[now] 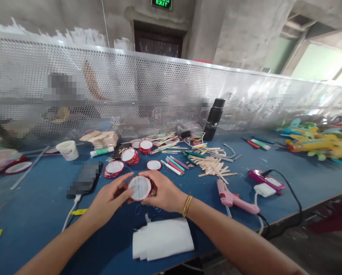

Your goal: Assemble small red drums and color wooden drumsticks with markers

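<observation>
Between my hands, just above the blue table, is a round white disc with a red rim [140, 188]. My left hand [115, 196] grips its left edge, thumb on the white face. From the right, my right hand [163, 191] wraps round the disc, its fingers partly hidden behind it. Similar red-rimmed discs lie beyond: a small stack [113, 168] near my left fingers, a taller stack [130, 156] behind it, another stack [145, 146] farther back, and a single disc [154, 165]. Folded white cloth or paper [163, 240] lies in front of my wrists.
A pink glue gun [234, 200] with a cord lies right, near a purple power strip [266, 181]. Wooden sticks [215, 166] and markers [175, 165] spread mid-table. A black bottle [213, 120] stands by the perforated metal screen [159, 95]. Left are a phone [86, 179] and a paper cup [67, 150].
</observation>
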`<state>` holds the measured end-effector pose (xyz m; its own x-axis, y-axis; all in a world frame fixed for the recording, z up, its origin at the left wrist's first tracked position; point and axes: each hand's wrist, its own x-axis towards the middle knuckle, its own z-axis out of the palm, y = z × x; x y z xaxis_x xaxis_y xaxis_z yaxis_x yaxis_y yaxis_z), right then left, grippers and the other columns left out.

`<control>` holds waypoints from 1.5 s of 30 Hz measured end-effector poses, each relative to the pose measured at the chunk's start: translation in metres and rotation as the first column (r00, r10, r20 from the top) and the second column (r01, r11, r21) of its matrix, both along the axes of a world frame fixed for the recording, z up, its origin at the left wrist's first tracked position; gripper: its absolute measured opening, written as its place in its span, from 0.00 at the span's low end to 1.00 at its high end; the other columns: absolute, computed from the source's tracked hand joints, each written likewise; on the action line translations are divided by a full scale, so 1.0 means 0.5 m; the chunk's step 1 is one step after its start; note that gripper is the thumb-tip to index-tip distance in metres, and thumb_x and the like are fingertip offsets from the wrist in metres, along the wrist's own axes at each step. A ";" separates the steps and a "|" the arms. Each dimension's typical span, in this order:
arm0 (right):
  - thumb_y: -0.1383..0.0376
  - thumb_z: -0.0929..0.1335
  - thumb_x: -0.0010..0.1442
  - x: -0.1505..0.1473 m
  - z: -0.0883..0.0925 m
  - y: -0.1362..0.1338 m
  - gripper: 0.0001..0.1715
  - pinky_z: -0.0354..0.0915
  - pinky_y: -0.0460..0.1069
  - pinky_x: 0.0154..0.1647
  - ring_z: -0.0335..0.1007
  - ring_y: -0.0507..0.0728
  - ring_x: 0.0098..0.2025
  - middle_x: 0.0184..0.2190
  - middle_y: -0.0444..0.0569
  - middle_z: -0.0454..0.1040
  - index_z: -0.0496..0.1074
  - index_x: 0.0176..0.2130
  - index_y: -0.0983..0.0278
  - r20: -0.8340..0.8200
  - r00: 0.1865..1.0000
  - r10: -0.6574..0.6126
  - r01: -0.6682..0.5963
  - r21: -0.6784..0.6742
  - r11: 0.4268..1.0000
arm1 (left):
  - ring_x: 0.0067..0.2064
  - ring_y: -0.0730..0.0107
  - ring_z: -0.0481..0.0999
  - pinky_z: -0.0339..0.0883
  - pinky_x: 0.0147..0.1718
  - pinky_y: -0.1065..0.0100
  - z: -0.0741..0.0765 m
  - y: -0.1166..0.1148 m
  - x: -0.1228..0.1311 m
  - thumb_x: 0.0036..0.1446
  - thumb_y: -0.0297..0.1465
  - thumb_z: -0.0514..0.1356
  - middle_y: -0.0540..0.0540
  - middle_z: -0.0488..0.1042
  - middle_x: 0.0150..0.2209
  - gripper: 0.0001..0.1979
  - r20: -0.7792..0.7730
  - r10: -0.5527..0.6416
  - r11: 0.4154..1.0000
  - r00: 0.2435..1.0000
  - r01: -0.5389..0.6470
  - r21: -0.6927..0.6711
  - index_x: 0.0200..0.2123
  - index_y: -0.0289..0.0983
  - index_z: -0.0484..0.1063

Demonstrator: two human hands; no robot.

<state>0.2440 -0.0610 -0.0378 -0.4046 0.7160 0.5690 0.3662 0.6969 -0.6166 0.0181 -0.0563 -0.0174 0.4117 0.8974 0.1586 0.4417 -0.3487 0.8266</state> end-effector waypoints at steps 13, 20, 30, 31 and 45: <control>0.61 0.81 0.45 -0.007 -0.002 0.000 0.55 0.62 0.58 0.63 0.65 0.62 0.61 0.60 0.59 0.68 0.58 0.65 0.64 0.030 1.000 0.007 -0.009 0.046 0.999 | 0.26 0.68 0.71 0.63 0.22 0.71 -0.010 0.016 -0.007 0.56 0.53 0.59 0.50 0.73 0.24 0.28 0.090 0.116 0.980 0.989 -0.099 -0.173 0.45 0.34 0.74; 0.62 0.79 0.48 -0.011 0.001 0.002 0.43 0.66 0.56 0.58 0.72 0.60 0.55 0.55 0.56 0.74 0.66 0.60 0.64 -0.049 0.999 0.004 -0.004 0.016 1.000 | 0.28 0.65 0.74 0.67 0.23 0.69 -0.006 0.018 -0.007 0.57 0.51 0.59 0.49 0.75 0.26 0.33 0.124 0.074 0.984 0.990 -0.052 -0.171 0.56 0.33 0.68; 0.63 0.80 0.46 -0.013 -0.005 0.007 0.43 0.72 0.51 0.43 0.75 0.56 0.40 0.46 0.53 0.78 0.68 0.58 0.65 -0.189 0.982 0.009 -0.040 -0.163 0.986 | 0.58 0.49 0.73 0.71 0.54 0.54 -0.025 0.017 -0.010 0.48 0.45 0.68 0.39 0.71 0.60 0.38 -0.151 0.086 0.958 0.985 -0.040 0.285 0.61 0.41 0.65; 0.63 0.80 0.45 -0.014 -0.006 0.007 0.43 0.71 0.51 0.42 0.75 0.56 0.39 0.46 0.52 0.78 0.68 0.58 0.65 -0.207 0.978 0.024 -0.061 -0.174 0.983 | 0.58 0.50 0.74 0.72 0.53 0.55 -0.026 0.018 -0.012 0.49 0.45 0.68 0.39 0.71 0.60 0.37 -0.176 0.101 0.949 0.979 -0.042 0.312 0.60 0.41 0.65; 0.61 0.78 0.48 -0.024 -0.009 0.001 0.41 0.72 0.54 0.48 0.75 0.58 0.46 0.51 0.54 0.76 0.67 0.59 0.62 -0.264 0.958 0.111 -0.165 -0.190 0.968 | 0.54 0.52 0.76 0.74 0.49 0.58 -0.019 0.010 -0.015 0.52 0.47 0.66 0.40 0.73 0.57 0.34 -0.276 0.100 0.918 0.956 0.019 0.397 0.59 0.41 0.65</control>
